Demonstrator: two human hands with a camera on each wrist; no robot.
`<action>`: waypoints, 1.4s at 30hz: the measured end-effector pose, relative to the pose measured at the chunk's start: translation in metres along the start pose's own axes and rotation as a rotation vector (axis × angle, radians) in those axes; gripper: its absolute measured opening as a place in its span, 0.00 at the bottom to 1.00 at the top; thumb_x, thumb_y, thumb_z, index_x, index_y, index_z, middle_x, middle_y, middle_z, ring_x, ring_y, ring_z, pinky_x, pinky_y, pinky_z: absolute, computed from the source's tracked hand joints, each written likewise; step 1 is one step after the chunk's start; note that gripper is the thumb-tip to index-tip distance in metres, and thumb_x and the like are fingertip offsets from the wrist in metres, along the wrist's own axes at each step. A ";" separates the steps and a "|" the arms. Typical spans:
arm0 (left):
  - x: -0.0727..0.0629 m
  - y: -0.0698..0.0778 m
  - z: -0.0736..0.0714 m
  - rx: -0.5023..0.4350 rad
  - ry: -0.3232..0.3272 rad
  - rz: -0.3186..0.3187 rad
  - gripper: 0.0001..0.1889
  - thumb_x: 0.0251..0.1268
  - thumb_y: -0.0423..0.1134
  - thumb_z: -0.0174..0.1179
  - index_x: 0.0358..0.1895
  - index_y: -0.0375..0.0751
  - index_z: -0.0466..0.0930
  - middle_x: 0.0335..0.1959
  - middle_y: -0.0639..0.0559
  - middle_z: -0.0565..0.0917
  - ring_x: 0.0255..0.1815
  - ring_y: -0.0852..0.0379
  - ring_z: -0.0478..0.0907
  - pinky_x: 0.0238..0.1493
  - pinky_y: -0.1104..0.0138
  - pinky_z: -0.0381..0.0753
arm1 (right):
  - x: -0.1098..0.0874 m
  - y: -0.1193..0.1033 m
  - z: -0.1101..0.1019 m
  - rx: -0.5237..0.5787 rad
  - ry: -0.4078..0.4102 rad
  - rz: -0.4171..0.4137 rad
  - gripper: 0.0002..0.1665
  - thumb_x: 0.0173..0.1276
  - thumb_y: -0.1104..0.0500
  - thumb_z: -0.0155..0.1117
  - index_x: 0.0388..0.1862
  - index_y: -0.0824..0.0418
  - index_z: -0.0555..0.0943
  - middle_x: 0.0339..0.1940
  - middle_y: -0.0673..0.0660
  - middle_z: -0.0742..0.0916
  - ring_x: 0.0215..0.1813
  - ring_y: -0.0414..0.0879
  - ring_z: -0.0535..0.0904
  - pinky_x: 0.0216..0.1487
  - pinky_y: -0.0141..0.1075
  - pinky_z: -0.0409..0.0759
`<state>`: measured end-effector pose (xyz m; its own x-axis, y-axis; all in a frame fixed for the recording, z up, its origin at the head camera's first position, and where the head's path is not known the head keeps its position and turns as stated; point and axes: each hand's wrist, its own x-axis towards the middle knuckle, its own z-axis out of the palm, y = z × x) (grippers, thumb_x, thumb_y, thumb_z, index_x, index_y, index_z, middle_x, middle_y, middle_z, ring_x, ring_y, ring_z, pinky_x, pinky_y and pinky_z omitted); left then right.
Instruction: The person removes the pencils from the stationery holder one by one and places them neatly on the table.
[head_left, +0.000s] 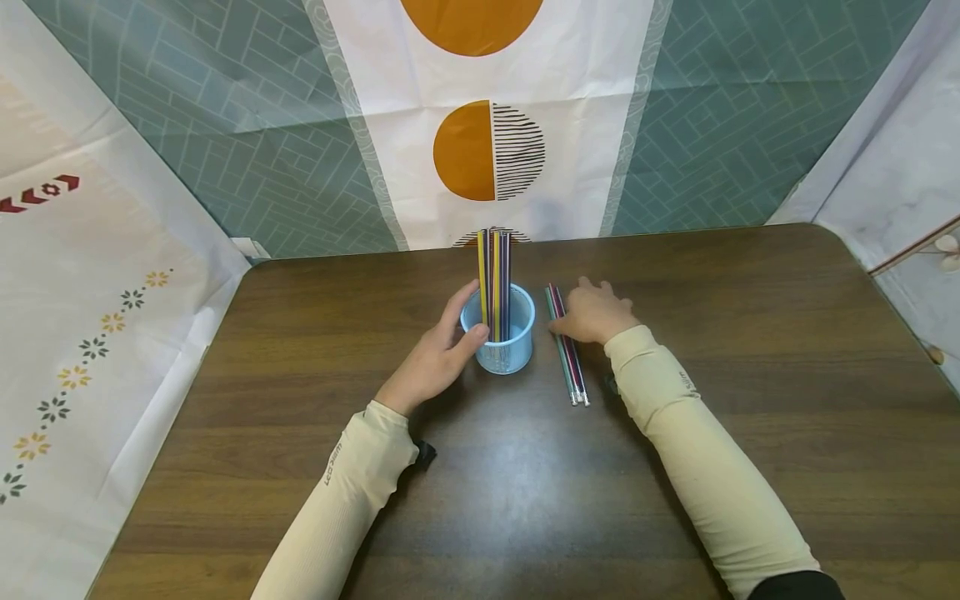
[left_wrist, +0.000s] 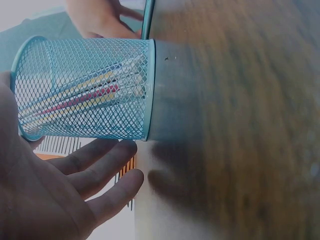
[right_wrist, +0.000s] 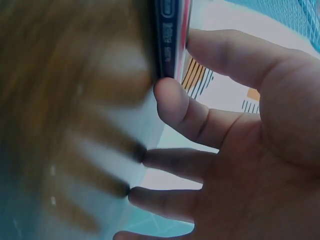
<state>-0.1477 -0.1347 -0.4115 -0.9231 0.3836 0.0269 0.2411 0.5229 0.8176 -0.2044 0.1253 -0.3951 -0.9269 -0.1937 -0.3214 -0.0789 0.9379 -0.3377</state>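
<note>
Light-blue round mesh cup stands on a brown wooden table. The left hand touches it with loosely spread fingers, likely steadying it; the right hand pinches thin shiny pencils beside it. Its wall likely props yellow-and-dark striped pencils inside.

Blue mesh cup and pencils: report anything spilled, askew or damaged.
Nothing stands out: no visible spill or damage. The mesh cup stands upright, the pencils inside merely leaning; the loose pencils lie bunched beside it, at the right hand.
</note>
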 end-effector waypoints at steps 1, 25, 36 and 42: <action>0.000 0.000 0.000 -0.001 0.000 0.000 0.33 0.75 0.67 0.47 0.77 0.86 0.41 0.73 0.47 0.69 0.70 0.42 0.68 0.65 0.39 0.65 | 0.000 0.001 -0.001 0.000 -0.001 -0.003 0.25 0.69 0.45 0.65 0.46 0.67 0.86 0.72 0.73 0.67 0.72 0.75 0.56 0.61 0.75 0.58; -0.001 0.000 0.002 0.011 0.005 0.002 0.34 0.76 0.66 0.46 0.78 0.81 0.42 0.72 0.44 0.70 0.68 0.43 0.71 0.63 0.41 0.69 | -0.005 0.019 -0.010 0.056 0.025 0.009 0.19 0.70 0.47 0.64 0.33 0.63 0.82 0.42 0.63 0.80 0.44 0.59 0.77 0.58 0.73 0.60; -0.001 0.000 0.000 0.025 0.011 0.012 0.33 0.76 0.67 0.46 0.77 0.84 0.41 0.74 0.46 0.67 0.70 0.41 0.68 0.64 0.40 0.67 | -0.005 0.009 -0.004 -0.002 0.060 0.030 0.21 0.69 0.46 0.64 0.37 0.65 0.84 0.44 0.66 0.79 0.47 0.63 0.75 0.55 0.69 0.65; -0.002 0.000 0.000 0.023 0.011 0.008 0.33 0.76 0.66 0.46 0.77 0.84 0.42 0.74 0.46 0.68 0.70 0.42 0.68 0.64 0.40 0.67 | -0.005 0.009 -0.004 0.005 0.063 0.026 0.20 0.70 0.47 0.63 0.37 0.65 0.84 0.41 0.65 0.80 0.45 0.62 0.76 0.56 0.70 0.64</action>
<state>-0.1462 -0.1355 -0.4119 -0.9244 0.3792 0.0401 0.2554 0.5375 0.8037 -0.2020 0.1357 -0.3935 -0.9498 -0.1506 -0.2741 -0.0527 0.9410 -0.3343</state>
